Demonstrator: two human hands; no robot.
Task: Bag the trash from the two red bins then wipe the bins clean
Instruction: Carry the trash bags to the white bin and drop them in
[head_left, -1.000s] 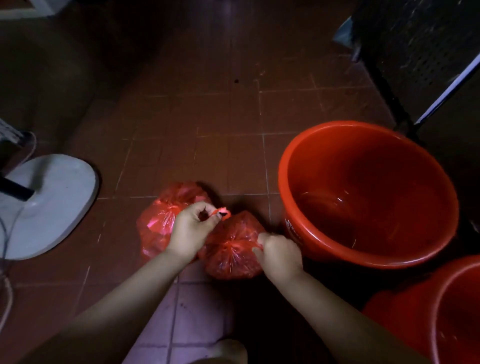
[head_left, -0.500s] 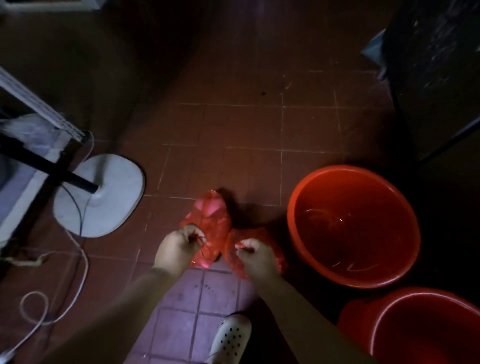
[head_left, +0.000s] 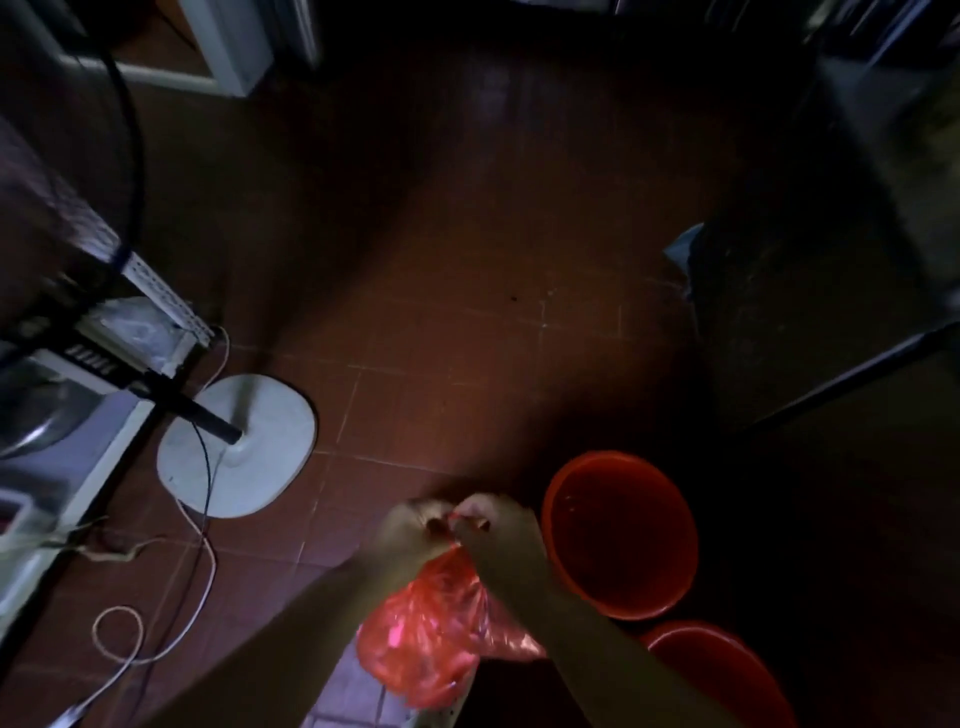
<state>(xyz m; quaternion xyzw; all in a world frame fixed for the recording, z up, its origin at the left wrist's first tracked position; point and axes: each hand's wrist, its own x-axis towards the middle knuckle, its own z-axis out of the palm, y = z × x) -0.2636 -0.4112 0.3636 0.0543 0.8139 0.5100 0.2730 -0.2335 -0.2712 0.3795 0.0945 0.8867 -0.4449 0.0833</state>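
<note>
A red plastic trash bag (head_left: 436, 639) hangs lifted off the tiled floor, bulging below my wrists. My left hand (head_left: 410, 527) and my right hand (head_left: 493, 525) meet above it, both pinched on the bag's top handles, fingers touching. One red bin (head_left: 621, 535) stands just right of my hands, its inside looking empty. A second red bin (head_left: 722, 675) sits nearer to me at the lower right, partly cut off by the frame edge.
A white fan base (head_left: 239, 447) with a black pole stands on the floor to the left, with loose cables (head_left: 202, 582) trailing from it. A metal rack (head_left: 104, 322) fills the left edge. Dark furniture (head_left: 831, 312) blocks the right side.
Two bag bundles were on the floor; now both hands have come together and the red plastic hangs in the air. The view has pulled up and away from the floor.
</note>
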